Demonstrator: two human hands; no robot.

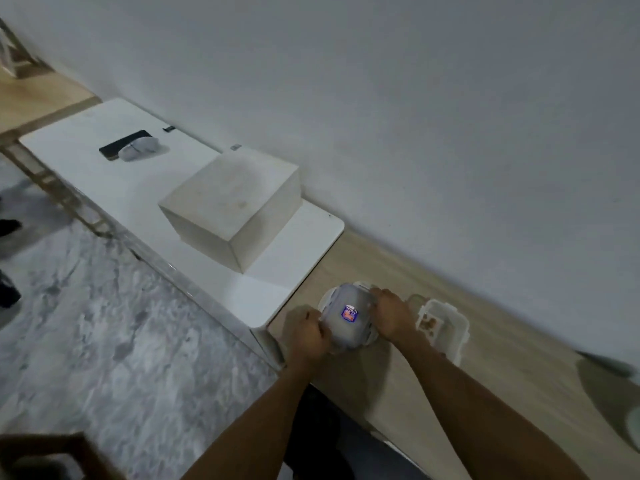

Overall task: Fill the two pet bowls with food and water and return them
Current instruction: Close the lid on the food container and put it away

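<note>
On the wooden counter (491, 344), both hands hold a translucent plastic clip lid (349, 315) with a blue and red sticker. My left hand (308, 336) grips its near left edge. My right hand (391, 313) grips its far right edge. The lid hovers over a white round bowl (325, 300), of which only slivers of the rim show. Just right of my right hand stands an open translucent food container (446, 329) with brown kibble at the bottom. A second pale rim (414, 299) peeks out behind my right hand; what it belongs to cannot be told.
A white tabletop (104, 188) adjoins the counter on the left, carrying a pale cube box (232, 209), a dark phone (121, 144) and a white object (140, 150). The wall runs close behind. Marble floor (104, 323) lies left; a dark round shape (609, 386) sits at the right edge.
</note>
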